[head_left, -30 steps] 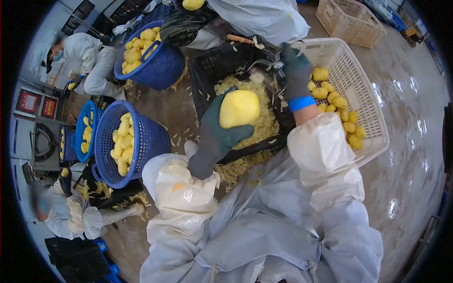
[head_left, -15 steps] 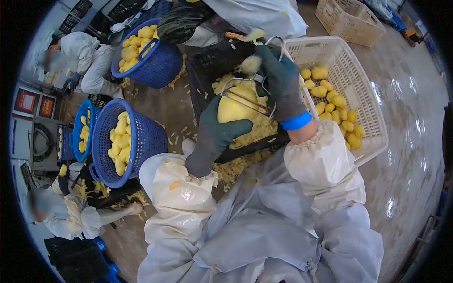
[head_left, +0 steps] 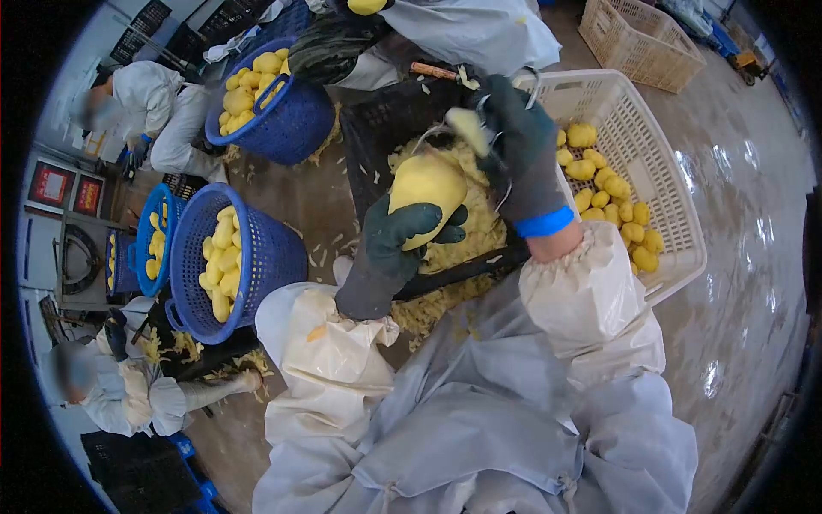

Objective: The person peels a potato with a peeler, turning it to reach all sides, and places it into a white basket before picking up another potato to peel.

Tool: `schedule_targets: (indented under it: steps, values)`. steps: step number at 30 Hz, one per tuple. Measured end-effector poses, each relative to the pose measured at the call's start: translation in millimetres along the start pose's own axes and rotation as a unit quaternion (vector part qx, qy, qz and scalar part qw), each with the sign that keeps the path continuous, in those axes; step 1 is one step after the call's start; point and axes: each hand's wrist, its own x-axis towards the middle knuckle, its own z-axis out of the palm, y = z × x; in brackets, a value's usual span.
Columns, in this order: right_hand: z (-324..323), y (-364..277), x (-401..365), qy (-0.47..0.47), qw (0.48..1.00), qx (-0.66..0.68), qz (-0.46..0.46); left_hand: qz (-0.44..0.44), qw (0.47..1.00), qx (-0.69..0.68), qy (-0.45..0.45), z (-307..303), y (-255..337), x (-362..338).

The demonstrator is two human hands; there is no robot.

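My left hand (head_left: 402, 236), in a dark green and grey glove, has its fingers wrapped round the lower side of a large, smooth yellow potato (head_left: 428, 184). Its upper end points away from me, and its surface looks pale and peeled. My right hand (head_left: 518, 141), gloved alike with a blue band at the wrist, grips a metal wire-framed peeler (head_left: 432, 135), partly hidden by the fingers. A blurred pale strip of peel (head_left: 468, 130) is beside the peeler. Beneath both hands, yellow peelings (head_left: 479, 227) lie in a black crate (head_left: 368, 128).
At the right stands a white crate (head_left: 676, 180) with yellow potatoes (head_left: 634, 231). Blue baskets (head_left: 278, 257) of yellow potatoes (head_left: 224, 257) stand at the left. Co-workers (head_left: 150, 103) sit at the left; another person's pale clothing (head_left: 479, 34) is ahead. Scraps litter the wet floor (head_left: 736, 283).
The potato has turned more upright, and my left fingers now wrap further round it. My right hand and the peeler have shifted slightly up and right, off the potato's middle.
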Motion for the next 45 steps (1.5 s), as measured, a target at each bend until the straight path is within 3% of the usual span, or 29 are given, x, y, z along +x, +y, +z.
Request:
schedule_targets:
  steps: [1,4,5,6,8,9,10,12,13,14,16,18,20,21,23,24,26,28,29,30,32,34,36,38,41,44,45]
  values:
    - [9.5,-16.8,-6.6,0.024,0.965,0.149,0.214,-0.013,1.0,-0.013,-0.005,-1.1,-1.8,-1.1]
    - [-4.1,25.7,13.6,0.115,0.967,0.135,0.185,-0.007,0.998,-0.061,-0.001,1.7,-4.5,-6.9]
    - [-16.6,20.8,18.8,0.115,0.942,0.156,0.275,-0.023,0.996,-0.084,-0.012,4.6,1.8,-7.4]
    - [-16.7,20.7,19.6,0.112,0.944,0.157,0.269,-0.036,0.993,-0.11,-0.024,6.1,6.1,-4.5]
    - [-4.8,4.5,2.7,0.016,0.978,0.102,0.183,-0.052,0.989,-0.13,-0.042,-4.9,0.3,-1.8]
    - [7.8,-19.5,-7.5,0.042,0.966,0.145,0.21,-0.067,0.984,-0.159,-0.039,-7.4,-2.8,-1.6]
    - [5.0,-3.6,-4.8,0.045,0.965,0.146,0.213,-0.082,0.978,-0.186,-0.037,-8.3,-3.8,-2.6]
    - [-4.0,38.9,12.0,0.14,0.962,0.157,0.176,-0.081,0.974,-0.21,-0.025,1.6,-0.6,-4.9]
    - [-10.3,19.7,13.8,0.14,0.937,0.162,0.276,-0.075,0.968,-0.238,-0.014,4.5,1.9,-4.0]
    - [-7.9,5.5,11.4,0.138,0.938,0.162,0.273,-0.072,0.968,-0.239,-0.016,1.9,2.3,-2.4]
    - [2.9,-10.2,-0.1,0.04,0.959,0.187,0.207,-0.097,0.962,-0.257,0.001,-5.2,-2.3,-4.7]
    - [0.9,6.7,1.2,0.056,0.962,0.136,0.229,-0.124,0.947,-0.296,-0.007,-3.3,-3.2,-7.0]
    - [-9.7,31.3,17.5,0.148,0.944,0.18,0.233,-0.113,0.937,-0.32,-0.082,2.7,2.2,-5.0]
    - [-20.8,22.8,16.3,0.099,0.927,0.23,0.28,-0.107,0.938,-0.319,-0.086,1.7,5.0,-2.3]
    - [-6.2,-19.7,3.2,0.056,0.94,0.201,0.27,-0.117,0.923,-0.344,-0.128,-0.9,3.3,-1.2]
    - [2.2,-28.0,-3.5,0.024,0.948,0.176,0.263,-0.118,0.922,-0.346,-0.126,-2.1,-0.7,-2.3]
    - [3.5,13.8,0.1,0.063,0.943,0.186,0.27,-0.112,0.938,-0.319,-0.076,-4.1,-5.4,-4.5]
    - [-12.0,50.8,19.6,0.176,0.957,0.142,0.184,-0.112,0.944,-0.304,-0.069,-3.3,-1.7,-8.3]
    - [-16.5,20.2,18.4,0.115,0.923,0.236,0.281,-0.108,0.948,-0.293,-0.063,-2.9,1.6,-6.1]
    - [-12.1,10.1,13.7,0.11,0.925,0.234,0.277,-0.102,0.948,-0.295,-0.066,-3.3,-0.4,-5.2]
    - [1.2,0.1,5.3,0.024,0.945,0.183,0.269,-0.092,0.984,-0.154,0.008,-0.1,-3.6,-4.6]
    - [-9.5,33.7,5.5,0.048,0.949,0.174,0.259,-0.085,0.988,-0.129,-0.014,2.9,-4.7,-10.6]
    - [-22.8,48.2,22.5,0.081,0.894,0.308,0.315,-0.057,0.997,-0.044,0.03,1.3,-4.4,-9.7]
    - [-15.8,28.8,20.3,0.007,0.863,0.367,0.348,-0.019,1.0,0.0,0.016,7.0,1.2,-6.7]
    - [1.2,-9.9,1.1,-0.007,0.883,0.304,0.357,-0.085,0.991,-0.091,-0.048,-7.1,-9.0,0.8]
    - [-0.2,9.8,-6.2,-0.042,0.892,0.276,0.355,-0.058,0.979,-0.19,-0.037,6.0,-10.4,-0.1]
    - [-0.6,11.0,-6.6,-0.043,0.887,0.283,0.361,-0.041,0.984,-0.162,-0.059,2.5,-11.9,0.2]
